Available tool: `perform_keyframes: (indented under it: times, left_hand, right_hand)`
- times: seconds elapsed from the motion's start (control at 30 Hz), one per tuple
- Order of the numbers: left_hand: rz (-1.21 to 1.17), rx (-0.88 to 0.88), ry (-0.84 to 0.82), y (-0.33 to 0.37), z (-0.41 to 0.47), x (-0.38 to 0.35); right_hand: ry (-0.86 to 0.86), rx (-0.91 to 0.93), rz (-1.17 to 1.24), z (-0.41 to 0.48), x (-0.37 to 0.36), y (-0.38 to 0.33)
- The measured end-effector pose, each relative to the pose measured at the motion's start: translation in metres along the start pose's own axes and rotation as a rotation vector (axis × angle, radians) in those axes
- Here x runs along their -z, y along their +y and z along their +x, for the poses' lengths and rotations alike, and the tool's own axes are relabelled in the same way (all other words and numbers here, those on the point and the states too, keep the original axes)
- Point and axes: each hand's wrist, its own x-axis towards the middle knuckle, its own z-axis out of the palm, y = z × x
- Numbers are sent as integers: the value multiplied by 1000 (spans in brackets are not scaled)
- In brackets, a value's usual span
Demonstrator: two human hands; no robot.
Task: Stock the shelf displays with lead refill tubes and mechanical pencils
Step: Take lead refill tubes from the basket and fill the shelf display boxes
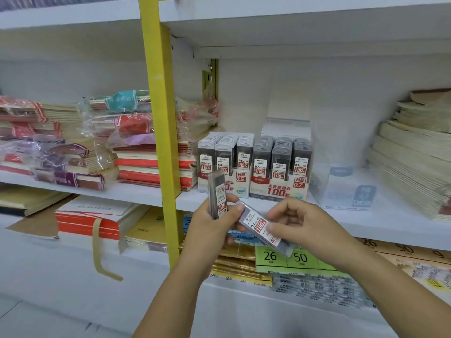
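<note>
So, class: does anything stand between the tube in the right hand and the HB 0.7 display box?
Nothing visible does. The right hand holds its tilted tube below and in front of the HB 0.7 display box, open air between. The upright tube in the left hand is off left, before the HB 0.5 box.

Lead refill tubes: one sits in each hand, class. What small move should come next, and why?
Probably raise the 0.7 lead refill tube pinched in the right hand to the HB 0.7 display box, since its label matches that box.
</note>
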Motion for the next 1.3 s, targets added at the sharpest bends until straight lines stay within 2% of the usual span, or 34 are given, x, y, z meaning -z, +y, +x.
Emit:
perform_keyframes:
  times: [0.07,0.17,0.2,0.37,0.47,0.53,0.63,0.8,0.9,0.97,1.03,1.13,1.2,1.3]
  left_hand:
    - [15,-11,-10,1,0,-3]
    - [13,22,-58,4,0,-8]
    - [-7,42,-79,5,0,-9]
    - [-115,107,-127,11,2,-5]
    - [-129,94,-124,9,2,-2]
    - [-157,100,-112,8,3,-2]
    - [-190,106,-92,7,3,-1]
    - [-149,81,-106,8,3,-1]
    - [-106,70,-124,7,2,-2]
    - [-102,67,-138,7,1,-3]
    - [-108,65,-154,9,-1,-4]
    - [-123,72,-189,10,-4,-8]
    - [-126,82,-230,12,-7,-10]
    - [-116,95,-297,13,-12,-16]
  right_hand:
    - [19,31,-12,2,-4,-4]
    - [-71,25,-55,3,-2,-13]
    - [-47,32,-67,3,3,-17]
    - [377,293,43,18,38,-49]
    - [490,471,-200,33,50,-64]
    - [511,514,-415,43,54,-67]
    - [465,460,-608,55,53,-62]
    - [405,346,-589,64,51,-44]
    - [462,318,-821,67,50,-32]
    - [508,277,-875,66,48,-26]
    - [577,284,-867,61,43,-22]
    - [660,421,-718,41,28,-18]
    - [517,402,-474,30,14,-18]
    - [195,226,-51,22,-2,-20]
